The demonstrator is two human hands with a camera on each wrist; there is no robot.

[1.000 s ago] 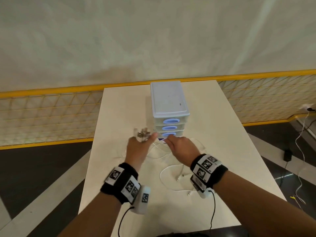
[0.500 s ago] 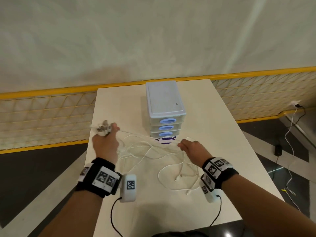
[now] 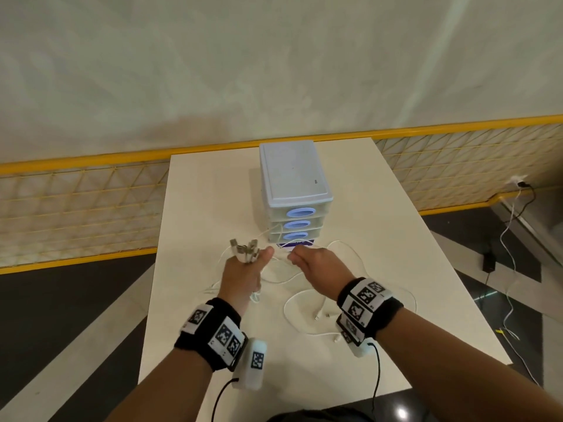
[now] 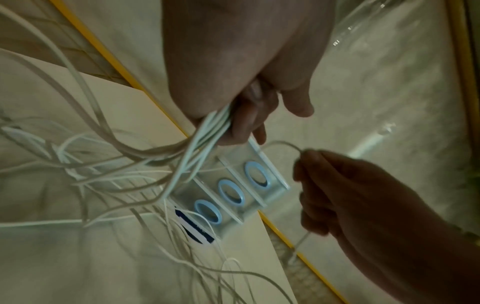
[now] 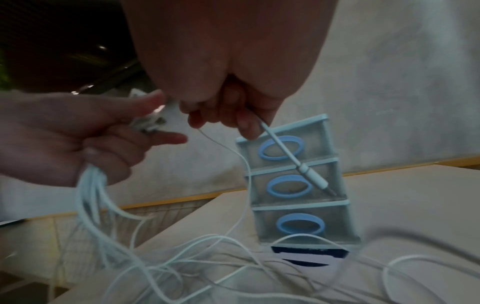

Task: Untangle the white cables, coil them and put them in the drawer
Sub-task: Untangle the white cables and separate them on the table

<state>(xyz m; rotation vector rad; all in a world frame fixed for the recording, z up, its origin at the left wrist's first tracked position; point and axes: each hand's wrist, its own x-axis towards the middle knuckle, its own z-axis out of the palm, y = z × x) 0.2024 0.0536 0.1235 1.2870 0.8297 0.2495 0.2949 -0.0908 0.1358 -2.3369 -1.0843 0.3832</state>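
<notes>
Several tangled white cables [image 3: 304, 295] lie on the white table [image 3: 380, 239] in front of a small drawer unit [image 3: 294, 190] with three blue-ringed drawers, all closed. My left hand [image 3: 243, 269] grips a bundle of cable ends, their metal plugs [image 3: 245, 249] sticking up above the fist. In the left wrist view the bundle [image 4: 207, 131] runs out under the fingers. My right hand [image 3: 313, 263] pinches one thin cable close beside the left hand. The right wrist view shows that cable's plug end [image 5: 309, 174] hanging below my fingers.
A dark blue and white label [image 3: 294, 245] lies at the foot of the drawer unit. Loose plug ends [image 3: 323, 315] rest near my right wrist. A yellow mesh fence [image 3: 76, 208] runs behind the table. Other cables [image 3: 508, 269] trail on the floor at right.
Both hands were stretched apart half a second ago, with cables drawn out between them. They have come back together in front of the drawers, the left still gripping the plug bundle.
</notes>
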